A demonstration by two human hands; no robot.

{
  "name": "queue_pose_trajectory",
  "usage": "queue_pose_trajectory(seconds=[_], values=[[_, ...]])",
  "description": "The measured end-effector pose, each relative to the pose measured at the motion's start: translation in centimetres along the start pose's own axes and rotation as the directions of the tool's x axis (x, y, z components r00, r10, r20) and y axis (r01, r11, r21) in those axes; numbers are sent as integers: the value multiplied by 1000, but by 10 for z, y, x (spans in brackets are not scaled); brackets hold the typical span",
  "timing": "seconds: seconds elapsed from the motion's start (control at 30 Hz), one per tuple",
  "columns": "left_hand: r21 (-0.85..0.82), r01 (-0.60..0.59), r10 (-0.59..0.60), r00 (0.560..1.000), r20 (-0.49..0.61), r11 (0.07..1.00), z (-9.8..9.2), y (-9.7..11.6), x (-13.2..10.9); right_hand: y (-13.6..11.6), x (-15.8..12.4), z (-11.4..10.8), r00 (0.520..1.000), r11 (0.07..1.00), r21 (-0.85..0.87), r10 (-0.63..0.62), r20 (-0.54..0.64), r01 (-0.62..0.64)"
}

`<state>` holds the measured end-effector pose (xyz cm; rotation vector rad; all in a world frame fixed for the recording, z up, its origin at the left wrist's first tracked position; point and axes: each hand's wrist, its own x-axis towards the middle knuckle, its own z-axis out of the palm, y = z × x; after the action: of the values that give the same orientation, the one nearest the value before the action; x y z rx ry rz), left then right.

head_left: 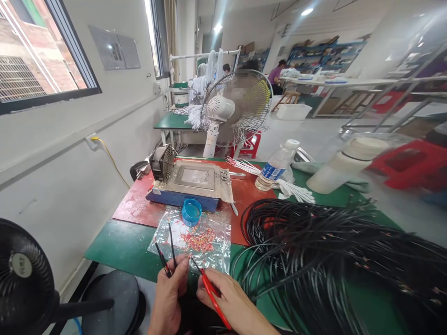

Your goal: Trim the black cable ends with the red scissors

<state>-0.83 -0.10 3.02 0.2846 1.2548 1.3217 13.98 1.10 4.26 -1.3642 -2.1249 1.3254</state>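
While L grip (172, 288) pinches blk cables (172, 245), ends above, R grip (230, 292) round red-handled tool (211, 289)

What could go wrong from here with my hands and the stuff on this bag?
The red-handled tool in your right hand points close to your left hand, so a slip might nip a finger. Small bits lie loose over the bag; brushing past could scatter them. The cup stands at the bag's far edge, so tugging the bag might tip it.
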Motion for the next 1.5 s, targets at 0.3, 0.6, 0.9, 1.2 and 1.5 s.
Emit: queue_pose_trajectory(seconds=[0.3, 0.6, 0.9, 1.2, 1.5], values=[[163, -104, 115, 991, -63, 981, 5, 2, -2, 7, 6, -1, 1000, 998, -57, -5, -30, 3], [210, -126, 142, 988, -65, 970, 5, 1, 7, 9, 13, -1, 997, 995, -99, 1, -80, -8], [152, -104, 102, 995, 19, 983, 4, -3, 14, 20, 23, 3, 992, 995, 93, 34, -119, -23], [71, -65, 49, 975, 216, 995, -7, -8, 8, 4, 36, 3, 980, 594, 795, 199, 6, -126], [101, -88, 69, 982, 176, 991, -6, -7, 2, 1, 38, 10, 991, 684, 727, 131, -39, -62]])
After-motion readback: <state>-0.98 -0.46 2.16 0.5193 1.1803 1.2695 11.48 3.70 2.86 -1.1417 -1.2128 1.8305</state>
